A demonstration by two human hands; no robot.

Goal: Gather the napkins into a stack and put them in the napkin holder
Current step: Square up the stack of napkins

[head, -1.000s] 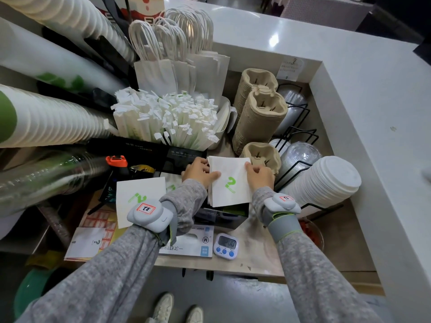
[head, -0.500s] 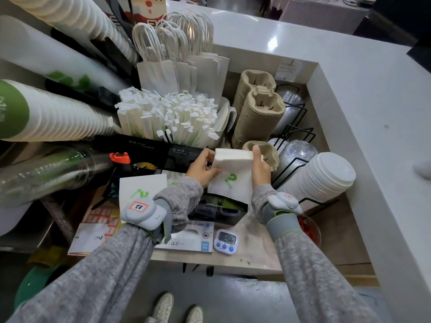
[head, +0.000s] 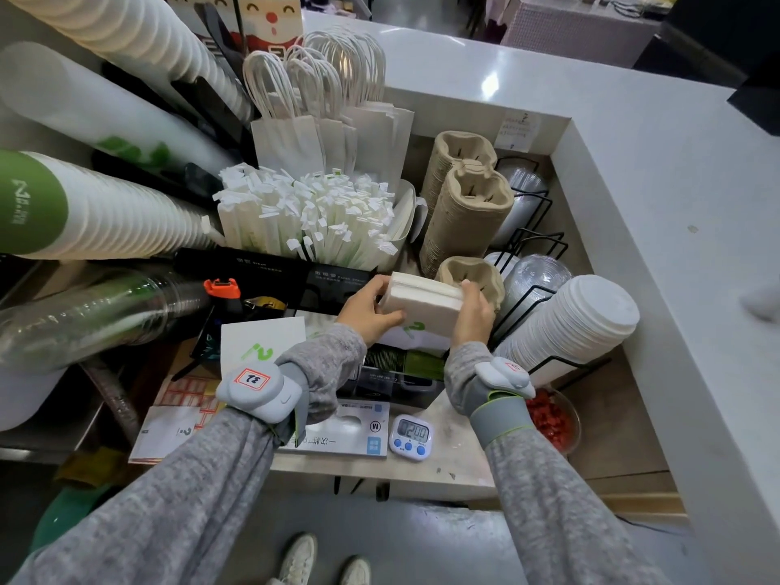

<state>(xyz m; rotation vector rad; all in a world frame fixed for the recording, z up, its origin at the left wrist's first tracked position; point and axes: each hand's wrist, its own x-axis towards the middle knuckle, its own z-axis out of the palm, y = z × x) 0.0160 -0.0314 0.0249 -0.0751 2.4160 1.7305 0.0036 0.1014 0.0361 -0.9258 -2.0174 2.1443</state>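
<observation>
We hold the napkin stack between both hands, lifted clear of the bench and tilted so its layered edge faces up toward us. Our left hand closes on the stack's left end, thumb along the near face and fingers curled behind it. Our right hand closes on the right end, thumb raised against the top right corner, palm against the side. A green printed mark shows on the lower face, between the two hands.

Directly below the hands sits a dark napkin holder; the stack's lower edge is close above it, though we cannot tell whether they touch. To the left of the left hand, one loose napkin with the same green mark lies flat, apart from the stack. Beyond the hands stands a bundle of wrapped straws. Just beyond the right hand are pulp cup carriers, the nearest one touching or nearly touching that hand's fingers. To the right of the right hand lies a sleeve of white lids in a black wire rack. Nearer us than the hands, a small timer reads 02:00. Both wrists carry grey strapped sensor units.
</observation>
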